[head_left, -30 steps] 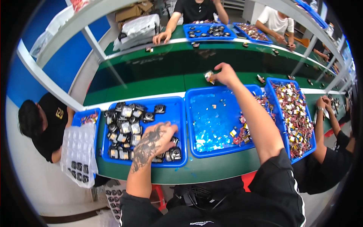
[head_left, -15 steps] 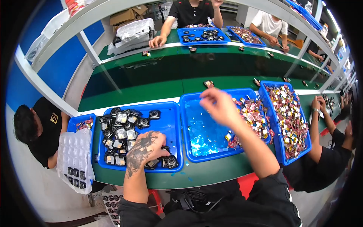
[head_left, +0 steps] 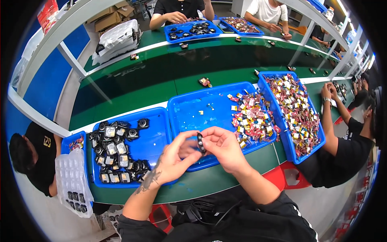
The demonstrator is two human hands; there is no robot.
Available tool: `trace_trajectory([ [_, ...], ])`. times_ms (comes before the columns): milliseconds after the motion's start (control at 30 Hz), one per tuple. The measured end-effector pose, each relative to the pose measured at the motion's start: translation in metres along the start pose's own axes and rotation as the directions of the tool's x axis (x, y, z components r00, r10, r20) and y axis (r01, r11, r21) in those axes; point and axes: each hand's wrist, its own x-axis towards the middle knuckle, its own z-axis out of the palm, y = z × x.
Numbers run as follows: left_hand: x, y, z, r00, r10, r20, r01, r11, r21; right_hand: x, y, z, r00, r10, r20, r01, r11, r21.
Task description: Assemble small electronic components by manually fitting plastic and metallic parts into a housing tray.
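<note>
Records a clear change against the frame half a second earlier. Finds the left hand lifted out of the left blue tray, away from the pile of black housings, and the right hand drawn back from the far side of the middle blue tray. Now finds both hands together, clamped on one black part. Notes also a shift of the whole view, with trays and desk lying farther left in it, and a co-worker's hand pulled in from the far side of the green belt to the far blue tray.

Places the black part directly between the hands, roughly upright, over the front portion of the middle blue tray, touched from both sides by thumb and fingers. Cannot read the inner fingers of the left hand, blurred behind the part. Locates the black housings to the left of the hands, heaped along the left side of their tray. Locates red and yellow circuit pieces to the right, heaped at the right end of the middle blue tray, with more in the right blue tray just beside. Confirms a single circuit piece beyond the hands, lying on the belt as before.
</note>
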Motion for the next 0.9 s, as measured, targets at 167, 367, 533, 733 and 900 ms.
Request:
trace_trajectory([
  [167,0.006,-0.003,0.007,0.987,-0.15,0.056,0.16,0.929,-0.333,-0.003,-0.008,0.002,0.959,-0.26,-0.109,0.153,0.805,-0.574],
  [367,0.007,-0.006,0.009,0.95,-0.307,-0.059,0.234,0.823,-0.518,0.015,-0.054,-0.072,0.864,-0.495,0.093,-0.023,-0.223,-0.974],
  [533,0.01,-0.01,0.007,0.961,-0.274,-0.019,0.177,0.668,-0.723,0.019,-0.063,-0.106,0.908,-0.419,0.021,-0.132,-0.332,-0.934],
  [733,0.006,-0.014,0.0,0.981,-0.082,-0.176,0.04,0.972,-0.231,0.009,-0.077,-0.062,0.821,-0.538,0.192,0.199,-0.046,-0.979],
  [900,0.004,-0.004,0.005,0.979,0.117,-0.165,-0.093,0.984,0.149,-0.016,-0.073,-0.008,0.885,-0.321,0.336,0.407,0.188,-0.894],
])
